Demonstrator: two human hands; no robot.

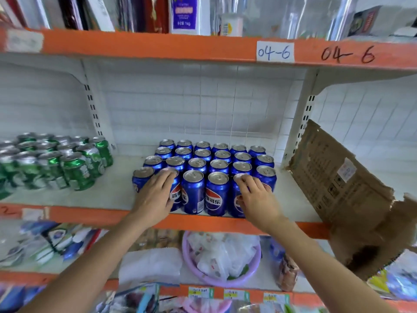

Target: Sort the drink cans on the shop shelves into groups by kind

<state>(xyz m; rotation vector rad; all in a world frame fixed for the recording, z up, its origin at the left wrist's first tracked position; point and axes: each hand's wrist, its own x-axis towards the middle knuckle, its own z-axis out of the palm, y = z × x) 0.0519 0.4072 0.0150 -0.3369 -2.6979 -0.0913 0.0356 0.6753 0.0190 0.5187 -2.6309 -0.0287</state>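
Observation:
Several blue cola cans (207,168) stand in tidy rows in the middle of the white shelf (117,190). Several green cans (54,161) are grouped at the shelf's left end. My left hand (155,195) lies against the front-row blue can (177,195) second from the left, fingers straight over its top and side. My right hand (257,197) lies against the front-row blue can (237,202) second from the right, fingertips at its rim. Both hands partly hide those cans.
A torn cardboard box (347,195) leans at the right end of the shelf. An orange shelf edge (90,216) runs below the cans. Below it sit a purple basin (216,281) holding plastic bags, and packets. Boxes and a bag stand on the shelf above.

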